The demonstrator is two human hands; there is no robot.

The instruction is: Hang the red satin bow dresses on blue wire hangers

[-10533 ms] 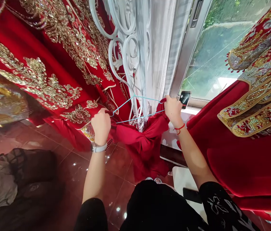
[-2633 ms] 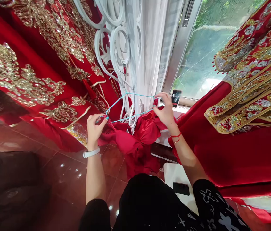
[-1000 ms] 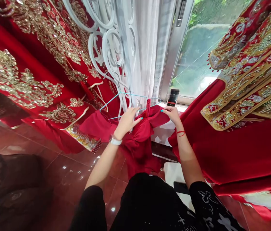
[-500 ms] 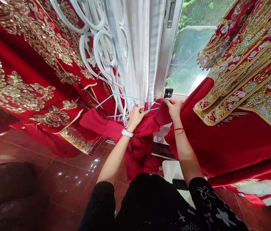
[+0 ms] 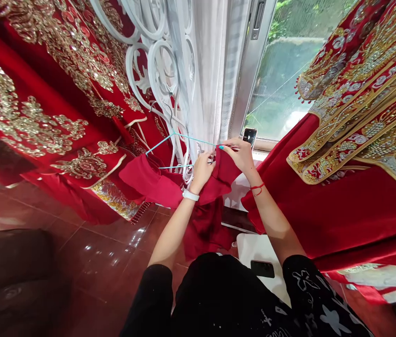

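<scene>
A plain red dress (image 5: 163, 187) hangs over a light blue wire hanger (image 5: 161, 142), its skirt drooping below my arms. The left shoulder part sits on the hanger's left end. My left hand (image 5: 204, 169) is closed at the neckline near the hanger's lower bar, with the fingertips partly hidden. My right hand (image 5: 238, 153) pinches the dress's right shoulder edge between thumb and fingers, close to the hanger's right end, which the cloth covers.
Red gowns with gold beading (image 5: 25, 117) hang at left, and embroidered red-gold jackets (image 5: 359, 121) at right. Ahead are a white scrollwork stand (image 5: 163, 65), a white curtain (image 5: 210, 84) and a window. A phone (image 5: 250, 135) leans there; another phone (image 5: 262, 268) lies on a white stool (image 5: 249, 245).
My right hand has moved left, drawing the right shoulder of the dress inward over the hanger's end. My left hand stays at the neckline, and the view has shifted slightly.
</scene>
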